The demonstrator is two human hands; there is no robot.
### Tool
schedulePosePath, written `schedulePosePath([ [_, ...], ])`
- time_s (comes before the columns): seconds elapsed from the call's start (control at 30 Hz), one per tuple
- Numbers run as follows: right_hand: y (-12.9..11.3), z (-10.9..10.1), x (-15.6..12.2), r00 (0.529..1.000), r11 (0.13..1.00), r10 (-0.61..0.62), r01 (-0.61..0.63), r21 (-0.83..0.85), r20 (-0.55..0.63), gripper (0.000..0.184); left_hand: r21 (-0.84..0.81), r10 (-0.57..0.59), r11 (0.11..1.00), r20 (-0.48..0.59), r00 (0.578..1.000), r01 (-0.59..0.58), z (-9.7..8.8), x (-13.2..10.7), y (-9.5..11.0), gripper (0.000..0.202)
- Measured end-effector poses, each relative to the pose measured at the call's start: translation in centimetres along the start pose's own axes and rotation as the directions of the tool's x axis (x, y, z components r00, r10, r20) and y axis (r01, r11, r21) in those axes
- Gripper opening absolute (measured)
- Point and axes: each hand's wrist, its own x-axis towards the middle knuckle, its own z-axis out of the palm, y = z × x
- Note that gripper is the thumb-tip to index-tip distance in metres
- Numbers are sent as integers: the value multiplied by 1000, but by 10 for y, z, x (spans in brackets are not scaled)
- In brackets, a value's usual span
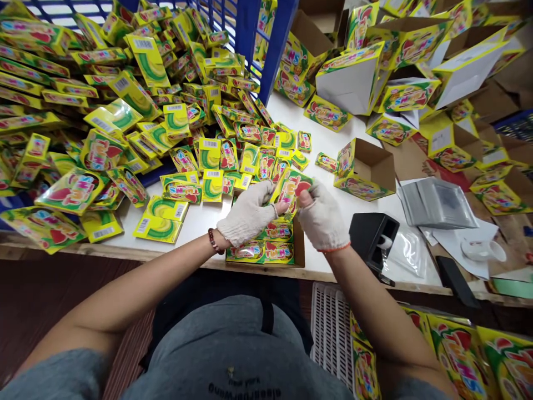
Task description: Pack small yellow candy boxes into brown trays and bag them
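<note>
My left hand [251,214], in a white knit glove with the thumb bare, grips the left side of a small yellow-green box [288,188] printed with "TWNS" letters and a watermelon. On the other side of that box my right hand [323,219], gloved the same way, closes on it with thumb and fingers. Whether more than one box is between the hands I cannot tell. Just below them a shallow cardboard carton [298,247] lies at the table edge, with several similar small boxes [278,251] in rows inside. The hands hide its far part.
A large heap of small boxes [141,100] spills from a blue plastic crate [246,33] at left. An open display carton [368,178] stands right, near a black tape dispenser [372,239] and stacked clear plastic pieces [437,203]. More open cartons [410,94] crowd the back right.
</note>
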Motion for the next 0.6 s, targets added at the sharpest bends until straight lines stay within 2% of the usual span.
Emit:
schedulePosePath([
  [0.1, -7, -15, -5, 982, 971, 2, 43, -234, 190, 38, 153, 9, 988, 109, 994, -25, -10, -18, -3, 23],
  [0.17, -10, -26, -6, 928, 906, 81, 84, -414, 365, 34, 353, 75, 924, 207, 975, -146, -18, -31, -10, 27],
  [0.23, -9, -27, -6, 810, 794, 259, 132, -593, 526, 29, 512, 157, 797, 337, 928, -321, -23, -41, -20, 29],
  [0.3, -3, -14, -7, 676, 623, 444, 238, -745, 588, 26, 576, 204, 680, 446, 872, -454, -23, -49, -30, 27],
  [0.33, 1, -4, -8, 629, 533, 515, 297, -792, 582, 26, 588, 215, 646, 472, 855, -487, -23, -51, -35, 26],
  [0.4, 9, 14, -11, 576, 413, 598, 374, -830, 558, 25, 599, 240, 623, 466, 851, -503, -21, -56, -42, 25],
  [0.43, 12, 21, -12, 557, 404, 612, 389, -828, 561, 24, 586, 265, 632, 451, 852, -507, -21, -58, -45, 25],
  [0.5, 13, 24, -15, 551, 456, 579, 392, -799, 601, 23, 516, 348, 681, 395, 850, -519, -22, -64, -50, 24],
  [0.57, 8, 18, -18, 608, 469, 502, 406, -784, 615, 22, 435, 442, 741, 257, 860, -511, -23, -73, -56, 17],
  [0.6, 4, 14, -19, 643, 433, 480, 419, -798, 597, 26, 410, 466, 771, 158, 871, -487, -23, -79, -59, 16],
])
